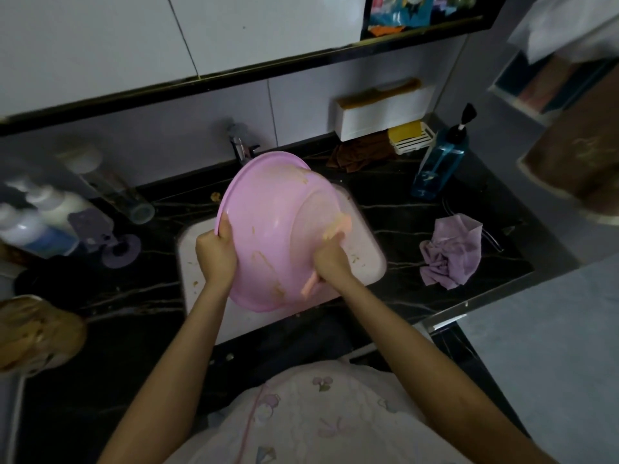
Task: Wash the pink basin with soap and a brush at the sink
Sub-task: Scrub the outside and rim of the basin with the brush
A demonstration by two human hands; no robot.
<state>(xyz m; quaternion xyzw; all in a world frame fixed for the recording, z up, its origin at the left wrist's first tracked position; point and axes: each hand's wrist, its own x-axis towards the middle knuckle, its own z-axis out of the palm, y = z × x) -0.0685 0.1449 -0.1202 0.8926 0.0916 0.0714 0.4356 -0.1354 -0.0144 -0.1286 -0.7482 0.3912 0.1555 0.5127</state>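
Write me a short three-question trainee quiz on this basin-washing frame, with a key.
1. Multiple choice: the brush is held by A) the left hand, B) the right hand, C) neither.
2. True or false: the pink basin rests flat on the floor of the sink.
3. Short answer: what lies on the counter to the right of the sink?
Key: 1 B. 2 False; the left hand grips its rim and holds it tilted over the sink. 3 A crumpled purple cloth.
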